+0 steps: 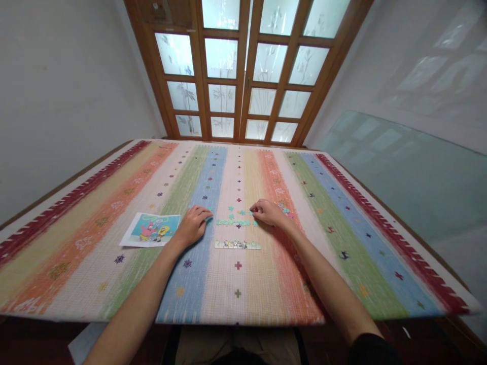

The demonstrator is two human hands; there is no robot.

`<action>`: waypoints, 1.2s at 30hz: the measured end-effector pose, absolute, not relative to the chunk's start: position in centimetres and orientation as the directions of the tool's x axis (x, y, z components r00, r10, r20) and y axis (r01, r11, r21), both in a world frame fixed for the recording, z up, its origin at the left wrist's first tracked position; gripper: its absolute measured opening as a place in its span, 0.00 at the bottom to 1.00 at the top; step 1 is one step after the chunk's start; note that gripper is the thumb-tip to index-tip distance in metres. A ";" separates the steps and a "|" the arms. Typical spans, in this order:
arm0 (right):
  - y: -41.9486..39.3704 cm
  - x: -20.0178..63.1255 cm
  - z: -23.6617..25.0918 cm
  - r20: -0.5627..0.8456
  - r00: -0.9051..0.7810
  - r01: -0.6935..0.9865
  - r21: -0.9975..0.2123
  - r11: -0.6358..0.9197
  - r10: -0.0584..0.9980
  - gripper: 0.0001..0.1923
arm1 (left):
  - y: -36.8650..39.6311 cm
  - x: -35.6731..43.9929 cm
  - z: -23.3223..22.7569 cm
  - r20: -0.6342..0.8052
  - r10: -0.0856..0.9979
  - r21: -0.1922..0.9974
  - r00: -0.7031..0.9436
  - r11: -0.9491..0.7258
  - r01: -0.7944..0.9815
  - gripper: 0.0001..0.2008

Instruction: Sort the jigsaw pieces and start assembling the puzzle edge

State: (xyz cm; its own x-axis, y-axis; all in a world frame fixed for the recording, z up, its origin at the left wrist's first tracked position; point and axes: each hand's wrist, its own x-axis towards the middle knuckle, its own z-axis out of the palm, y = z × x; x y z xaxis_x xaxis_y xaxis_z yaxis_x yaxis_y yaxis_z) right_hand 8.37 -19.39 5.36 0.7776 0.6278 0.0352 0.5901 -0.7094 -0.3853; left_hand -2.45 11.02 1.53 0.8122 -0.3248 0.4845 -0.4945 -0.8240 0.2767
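Observation:
My left hand [195,223] is closed, its fingertips at a small teal jigsaw piece [210,209] on the striped cloth. Across from it, my right hand [267,212] pinches another jigsaw piece [251,212] between thumb and fingers. Several loose teal pieces [242,213] lie between the two hands. Just below them runs a joined teal strip of puzzle [233,222]. Nearer to me is a second joined strip [238,245], pale with small dark and yellow details. A further pile of pieces [285,209], teal and pink, is partly hidden behind my right hand.
A printed cartoon picture [154,228] on white paper lies left of my left forearm. The striped tablecloth [238,279] covers the wide table. Wooden doors with glass panes [222,99] stand beyond the far edge, and a glass panel [399,157] leans at the right wall.

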 end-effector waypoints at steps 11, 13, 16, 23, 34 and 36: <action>-19.6 8.3 5.3 0.063 0.757 0.619 -0.389 -0.683 0.650 0.11 | 9.5 -2.8 1.4 0.466 -0.376 0.299 0.801 -0.785 -0.542 0.17; -19.6 8.4 5.4 0.055 0.740 0.634 -0.389 -0.668 0.671 0.10 | 9.4 -2.8 1.4 0.460 -0.378 0.305 0.803 -0.782 -0.543 0.18; -19.6 8.5 5.5 0.045 0.744 0.624 -0.400 -0.671 0.666 0.08 | 9.4 -2.8 1.3 0.448 -0.398 0.305 0.800 -0.773 -0.556 0.18; -19.9 8.4 5.3 0.042 0.770 0.590 -0.428 -0.685 0.636 0.04 | 9.3 -2.7 1.3 0.454 -0.432 0.285 0.779 -0.758 -0.587 0.17; -20.0 8.0 4.4 0.088 0.835 0.488 -0.573 -0.658 0.543 0.00 | 9.1 -2.7 1.5 0.441 -0.427 0.304 0.790 -0.757 -0.579 0.16; -20.0 8.0 4.3 0.068 0.851 0.438 -0.641 -0.630 0.521 0.01 | 9.1 -2.6 1.4 0.445 -0.428 0.299 0.787 -0.757 -0.581 0.15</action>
